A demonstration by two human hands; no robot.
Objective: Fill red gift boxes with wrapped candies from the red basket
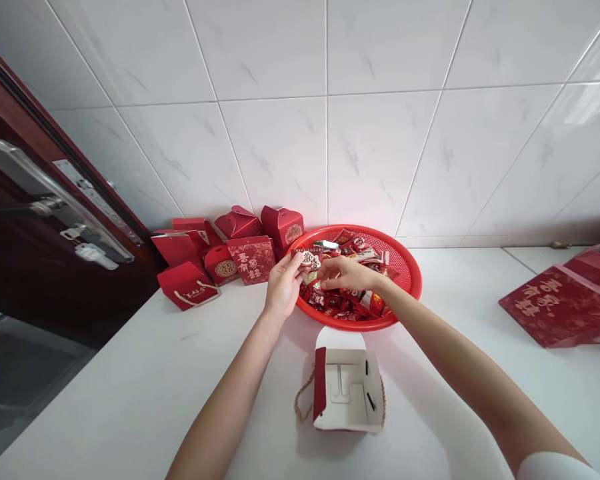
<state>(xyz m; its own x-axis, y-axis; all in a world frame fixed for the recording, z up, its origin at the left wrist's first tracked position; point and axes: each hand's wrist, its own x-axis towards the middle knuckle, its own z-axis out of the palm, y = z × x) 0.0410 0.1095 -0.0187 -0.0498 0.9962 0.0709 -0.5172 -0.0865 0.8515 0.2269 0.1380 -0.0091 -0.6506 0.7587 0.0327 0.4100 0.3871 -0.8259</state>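
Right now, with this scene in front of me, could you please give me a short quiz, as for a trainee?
1. Multiple choice: what does the left hand hold?
a) a door key
b) a small dark red packet
c) a rope handle

2. True or false: the open box in front of the red basket is full of wrapped sweets.

3. Fill in the blank: the door with keys hanging at its lock is on the person's ____ side.

Key: 1. b; 2. false; 3. left
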